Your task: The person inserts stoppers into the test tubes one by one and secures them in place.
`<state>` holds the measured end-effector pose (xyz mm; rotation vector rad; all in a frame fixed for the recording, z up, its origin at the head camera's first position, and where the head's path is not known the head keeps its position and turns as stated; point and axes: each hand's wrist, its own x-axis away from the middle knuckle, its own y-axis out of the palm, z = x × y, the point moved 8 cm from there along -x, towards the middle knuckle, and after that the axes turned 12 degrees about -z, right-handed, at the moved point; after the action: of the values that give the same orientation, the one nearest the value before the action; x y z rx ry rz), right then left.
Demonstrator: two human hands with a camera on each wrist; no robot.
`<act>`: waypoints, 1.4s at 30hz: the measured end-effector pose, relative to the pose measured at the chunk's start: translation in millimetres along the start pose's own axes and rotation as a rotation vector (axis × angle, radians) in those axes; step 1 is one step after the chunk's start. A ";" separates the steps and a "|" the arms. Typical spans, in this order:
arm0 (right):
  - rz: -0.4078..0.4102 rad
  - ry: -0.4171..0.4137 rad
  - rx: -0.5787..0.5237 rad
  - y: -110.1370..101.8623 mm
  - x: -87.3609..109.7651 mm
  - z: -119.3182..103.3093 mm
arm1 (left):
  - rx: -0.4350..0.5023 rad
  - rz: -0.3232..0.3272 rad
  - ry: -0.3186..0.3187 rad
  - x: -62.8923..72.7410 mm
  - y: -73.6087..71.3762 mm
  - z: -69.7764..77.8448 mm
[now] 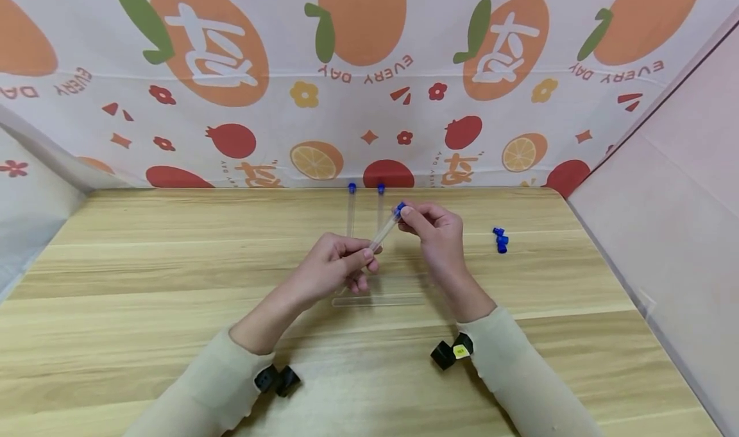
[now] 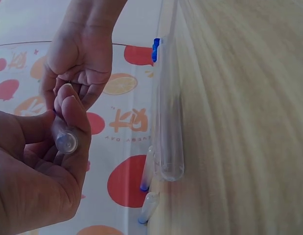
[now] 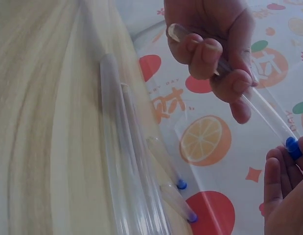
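Observation:
My left hand [image 1: 331, 264] grips a clear test tube [image 1: 383, 233] by its middle and lower part, tilted above the table. At its upper end sits a blue cap [image 1: 400, 208], which my right hand [image 1: 443, 237] pinches between thumb and fingers. In the right wrist view the cap [image 3: 292, 148] is at the tube's mouth; how far in it sits cannot be told. The tube's rounded bottom [image 2: 66, 142] points at the left wrist camera. Below the hands, clear tubes without visible caps [image 1: 378, 301] lie crosswise on the table.
Two blue-capped tubes, one on the left [image 1: 351, 212] and one on the right [image 1: 380, 206], lie side by side near the table's back edge. Several loose blue caps [image 1: 501, 240] form a small cluster at right. A fruit-patterned cloth [image 1: 369, 116] hangs behind the wooden table [image 1: 144, 276].

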<state>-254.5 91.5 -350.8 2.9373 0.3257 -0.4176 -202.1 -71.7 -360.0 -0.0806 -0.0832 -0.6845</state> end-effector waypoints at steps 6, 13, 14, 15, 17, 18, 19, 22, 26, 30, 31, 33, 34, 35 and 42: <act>-0.029 -0.002 0.019 0.4 -1.4 -2.2 | -0.054 -0.030 0.020 0.3 -0.7 3.1; -0.087 -0.002 0.042 2.9 -4.1 -2.0 | -0.126 -0.049 0.042 -1.1 -1.6 5.2; -0.094 -0.007 0.046 3.3 -4.4 -2.6 | -0.131 -0.050 0.045 -1.3 -2.0 5.6; -0.101 -0.012 0.046 3.9 -4.8 -3.2 | -0.137 -0.050 0.047 -1.4 -2.5 5.8; -0.114 -0.021 0.043 5.2 -5.5 -4.0 | -0.143 -0.050 0.047 -1.5 -3.7 6.1; -0.120 -0.024 0.037 5.9 -5.8 -4.1 | -0.143 -0.048 0.044 -1.4 -4.5 5.9; -0.124 -0.025 0.034 6.6 -6.1 -4.0 | -0.141 -0.046 0.041 -1.2 -5.3 5.7; -0.129 -0.017 0.037 7.7 -6.3 -3.5 | -0.127 -0.041 0.035 -1.6 -7.4 5.2; -0.128 -0.001 0.054 5.6 -7.1 -4.3 | -0.094 -0.039 0.032 -4.1 -8.7 4.7; -0.134 0.019 0.025 1.3 -9.2 -8.9 | -0.048 -0.056 0.027 -8.0 -7.1 4.3; -0.135 0.024 0.011 0.4 -9.9 -10.0 | -0.041 -0.063 0.026 -8.7 -6.3 4.1; -0.130 0.030 -0.019 -1.8 -11.4 -12.1 | -0.040 -0.079 0.026 -10.2 -5.6 3.5; -0.126 0.032 -0.027 -2.8 -12.2 -12.9 | -0.043 -0.087 0.027 -10.6 -5.4 3.2; -0.115 0.030 -0.039 -4.0 -13.0 -13.5 | -0.047 -0.096 0.029 -11.2 -5.3 2.7; -0.020 0.043 -0.106 -13.8 -18.6 -10.1 | -0.028 -0.131 0.031 -15.4 -4.8 -3.4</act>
<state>-272.6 103.1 -337.5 2.8453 0.3706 -0.3292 -216.9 -66.0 -364.7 -0.0916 -0.0489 -0.8180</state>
